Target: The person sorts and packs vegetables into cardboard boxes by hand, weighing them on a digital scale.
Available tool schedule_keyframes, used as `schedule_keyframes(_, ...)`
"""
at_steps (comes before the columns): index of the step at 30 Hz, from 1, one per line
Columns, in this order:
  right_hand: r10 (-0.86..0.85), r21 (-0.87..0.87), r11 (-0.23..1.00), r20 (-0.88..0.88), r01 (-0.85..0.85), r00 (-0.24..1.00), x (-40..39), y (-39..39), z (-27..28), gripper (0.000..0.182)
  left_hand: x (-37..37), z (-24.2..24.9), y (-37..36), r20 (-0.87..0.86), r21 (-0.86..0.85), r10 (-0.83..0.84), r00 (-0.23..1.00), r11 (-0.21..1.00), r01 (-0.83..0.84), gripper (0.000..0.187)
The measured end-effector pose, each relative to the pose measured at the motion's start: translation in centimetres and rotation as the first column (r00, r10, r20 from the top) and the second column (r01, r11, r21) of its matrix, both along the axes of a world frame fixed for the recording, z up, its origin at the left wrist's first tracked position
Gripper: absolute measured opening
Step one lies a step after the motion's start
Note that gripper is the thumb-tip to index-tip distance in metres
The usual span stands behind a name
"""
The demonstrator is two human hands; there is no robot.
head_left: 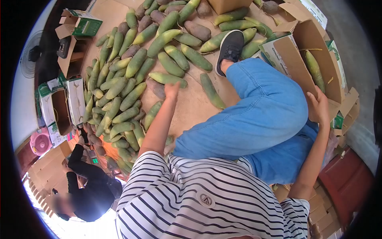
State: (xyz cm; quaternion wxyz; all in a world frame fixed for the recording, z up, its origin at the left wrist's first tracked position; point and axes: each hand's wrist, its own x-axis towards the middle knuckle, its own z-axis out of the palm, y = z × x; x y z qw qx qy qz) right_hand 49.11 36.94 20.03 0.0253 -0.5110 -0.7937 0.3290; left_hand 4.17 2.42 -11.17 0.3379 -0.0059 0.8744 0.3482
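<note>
My left hand point(172, 91) is at the near side of a green radish point(159, 77) that lies crosswise to my forearm, pale tip leftward — whether that grip is closed I cannot tell — while my right hand point(317, 105) grips the cardboard box point(290, 59).

"where do the radishes point(137, 63) lie?"

"on the floor point(193, 113), heaped to the wearer's left and spreading across the front."

"and the shoe point(231, 47)?"

"ahead, with radishes before it and on both sides."

"what stands to the right?"

"an open cardboard box point(285, 57), with one radish point(314, 71) lying inside."

"any other boxes?"

"a carton point(229, 5) straight ahead, at the far side, and open cartons point(74, 99) beyond the heap on the left, with a fan point(28, 53) past them."

"and the co-worker point(93, 191)?"

"behind and to the left, near the rear end of the heap."
</note>
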Motion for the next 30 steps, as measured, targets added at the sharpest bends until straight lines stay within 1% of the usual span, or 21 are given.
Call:
schedule_keyframes(1,-0.011,-0.033,0.999,-0.007,0.011,1.000,-0.5,-0.1,0.6,0.029,-0.2,0.1,-0.3,0.118,-0.039,0.171,0.978,0.985,-0.168,0.036)
schedule_keyframes(3,-0.017,-0.060,0.998,-0.002,0.017,1.000,-1.0,-0.1,1.1,0.029,-0.3,1.4,-0.4,0.316,-0.176,0.499,0.807,0.867,-0.467,0.041)
schedule_keyframes(4,-0.014,-0.054,0.998,0.007,0.014,1.000,-1.0,-0.2,1.1,0.029,-0.3,2.0,-0.2,0.420,-0.073,0.483,0.768,0.862,-0.501,0.051)
schedule_keyframes(7,0.004,-0.032,0.999,0.041,-0.003,0.999,-1.3,-0.3,1.2,0.029,-0.9,0.1,0.6,0.488,0.064,0.497,0.718,0.799,-0.597,0.049)
schedule_keyframes(8,0.004,-0.017,1.000,0.050,-0.003,0.999,-1.3,-0.2,1.3,0.030,-1.1,-0.3,0.9,0.473,0.004,0.536,0.699,0.792,-0.610,0.048)
schedule_keyframes(11,0.016,0.048,0.999,0.066,-0.019,0.998,-0.6,0.0,0.7,0.030,-1.0,1.8,2.2,0.567,0.023,0.552,0.611,0.731,-0.682,0.049)
schedule_keyframes(12,-0.023,-0.051,0.998,0.055,0.026,0.998,-1.2,-0.1,1.4,0.032,-1.6,0.3,1.6,0.634,0.056,0.472,0.612,0.762,-0.646,0.051)
schedule_keyframes(13,0.005,0.109,0.994,0.052,-0.010,0.999,0.4,0.1,-0.4,0.033,-1.6,-0.5,1.4,0.601,0.055,0.430,0.674,0.819,-0.571,0.050)
schedule_keyframes(14,-0.010,0.020,1.000,0.044,0.010,0.999,-1.7,-0.7,1.9,0.034,-2.7,-4.6,-0.2,0.636,0.091,0.367,0.679,0.838,-0.538,0.046)
schedule_keyframes(15,0.024,0.062,0.998,0.087,-0.030,0.996,-1.3,-0.5,1.8,0.034,-3.1,-4.6,0.2,0.617,0.012,0.385,0.687,0.868,-0.497,0.045)
schedule_keyframes(16,0.072,0.192,0.977,0.085,-0.087,0.994,0.0,-0.3,0.5,0.035,-3.3,-3.8,0.5,0.643,0.004,0.346,0.683,0.891,-0.454,0.044)
schedule_keyframes(17,0.039,0.140,0.989,0.132,-0.057,0.990,-0.8,-0.6,1.7,0.034,-3.3,-1.5,1.2,0.680,-0.006,0.303,0.667,0.913,-0.408,0.042)
schedule_keyframes(18,0.032,0.127,0.991,0.128,-0.049,0.991,-0.8,-0.6,1.8,0.033,-2.9,-0.2,1.9,0.667,-0.033,0.381,0.640,0.873,-0.487,0.041)
schedule_keyframes(19,0.037,0.219,0.974,0.118,-0.062,0.992,-0.1,-0.5,0.7,0.031,-2.4,1.4,2.2,0.688,0.005,0.417,0.594,0.816,-0.578,0.042)
schedule_keyframes(20,0.026,0.190,0.980,0.131,-0.051,0.991,-0.3,-0.4,1.2,0.029,-1.5,3.6,2.6,0.710,0.036,0.447,0.544,0.749,-0.662,0.043)
schedule_keyframes(21,0.020,0.155,0.987,0.146,-0.042,0.989,-0.5,-0.6,1.5,0.028,-0.2,6.1,3.1,0.704,0.060,0.427,0.568,0.761,-0.646,0.043)
schedule_keyframes(23,0.007,0.189,0.981,0.183,-0.042,0.983,-0.3,-0.5,1.3,0.027,2.6,11.7,4.7,0.690,0.109,0.393,0.608,0.773,-0.625,0.045)
schedule_keyframes(25,-0.002,0.189,0.981,0.228,-0.043,0.974,-0.3,-0.7,1.2,0.027,4.8,16.7,7.4,0.593,0.449,0.076,0.801,0.795,-0.408,0.046)
schedule_keyframes(27,-0.001,0.164,0.985,0.282,-0.047,0.959,-0.5,-0.6,1.4,0.030,6.5,22.0,11.0,0.350,0.682,-0.191,0.917,0.723,-0.110,0.049)
schedule_keyframes(29,-0.006,0.145,0.989,0.283,-0.036,0.959,-0.7,-0.8,1.5,0.029,8.2,27.3,15.9,-0.023,0.758,-0.382,0.924,0.595,0.266,0.054)
schedule_keyframes(30,-0.013,0.140,0.990,0.284,-0.029,0.959,-0.7,-0.7,1.6,0.029,9.4,29.8,18.3,-0.231,0.737,-0.447,0.864,0.500,0.455,0.056)
